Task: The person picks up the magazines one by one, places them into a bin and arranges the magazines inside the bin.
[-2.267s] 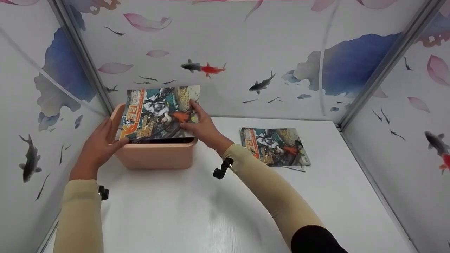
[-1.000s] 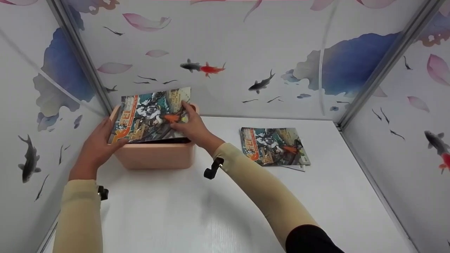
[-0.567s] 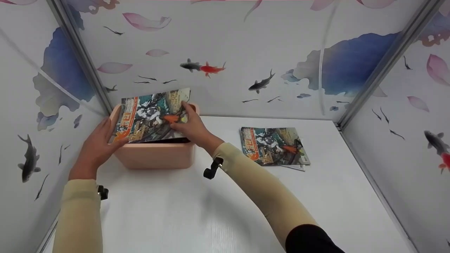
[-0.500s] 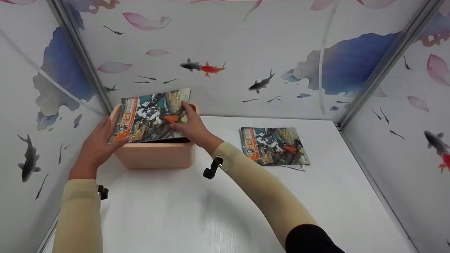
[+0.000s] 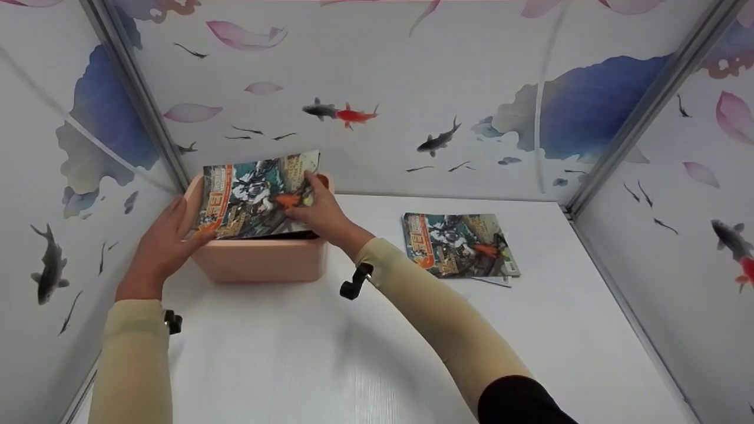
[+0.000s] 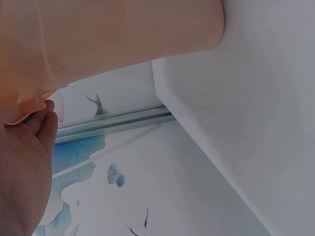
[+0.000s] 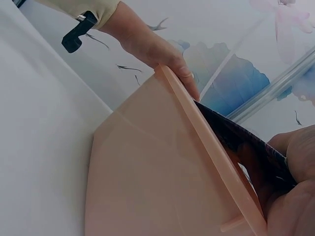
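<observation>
A magazine (image 5: 259, 194) with a colourful comic-style cover lies tilted in the mouth of a pink plastic bin (image 5: 265, 262), its far edge above the rim. My right hand (image 5: 324, 213) pinches the magazine at its right side, thumb on the cover. In the right wrist view the right hand (image 7: 295, 177) has fingers under the dark underside of the magazine (image 7: 236, 135), inside the rim. My left hand (image 5: 159, 247) grips the bin's left rim, thumb over the near corner. The left wrist view shows the left hand's fingers (image 6: 48, 123) at the rim's lip.
On the white table (image 5: 353, 365), right of the bin, lies a small stack of magazines (image 5: 462, 244) with the same cover on top. Printed wall panels (image 5: 377, 65) enclose the table at the back and both sides. The bin stands close to the back left corner.
The right hand has shifted left with the magazine, and the magazine's far edge has sunk a little lower into the bin. The left hand has stayed on the rim.
</observation>
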A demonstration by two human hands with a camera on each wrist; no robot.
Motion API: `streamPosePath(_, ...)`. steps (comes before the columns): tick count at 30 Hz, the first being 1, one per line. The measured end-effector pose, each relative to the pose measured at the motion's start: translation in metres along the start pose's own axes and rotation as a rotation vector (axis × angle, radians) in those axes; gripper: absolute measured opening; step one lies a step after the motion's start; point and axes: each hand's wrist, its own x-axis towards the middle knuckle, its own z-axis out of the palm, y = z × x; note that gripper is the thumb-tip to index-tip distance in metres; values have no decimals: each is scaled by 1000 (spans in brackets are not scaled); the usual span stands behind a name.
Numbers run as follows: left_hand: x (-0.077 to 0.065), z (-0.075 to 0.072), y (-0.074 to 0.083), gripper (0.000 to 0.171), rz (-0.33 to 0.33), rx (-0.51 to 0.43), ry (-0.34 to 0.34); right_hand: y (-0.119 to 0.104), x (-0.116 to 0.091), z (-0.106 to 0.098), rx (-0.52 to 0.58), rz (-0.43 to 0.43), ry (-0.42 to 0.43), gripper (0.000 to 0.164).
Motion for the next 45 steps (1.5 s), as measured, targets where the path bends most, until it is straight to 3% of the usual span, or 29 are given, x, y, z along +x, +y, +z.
streamPosePath(8,-1,-1,-1,114,1,-9,3,0,2,4,-17,8,12,102)
streamPosePath(14,-1,0,0,118,-12,-17,10,0,-2,7,-42,-31,19,97)
streamPosePath(17,-2,1,0,120,-22,-21,19,1,-3,7,-26,-80,75,85)
streamPosePath(22,-1,1,1,119,-27,-26,28,2,-5,4,2,-148,173,50)
streamPosePath(27,-1,1,1,119,-21,-29,35,4,-7,-3,30,-165,177,33)
streamPosePath(33,-2,2,-1,118,-4,-24,40,11,-12,-17,25,-170,167,19)
streamPosePath(45,0,0,-1,117,-2,-14,31,41,-37,-77,-148,-222,114,26)
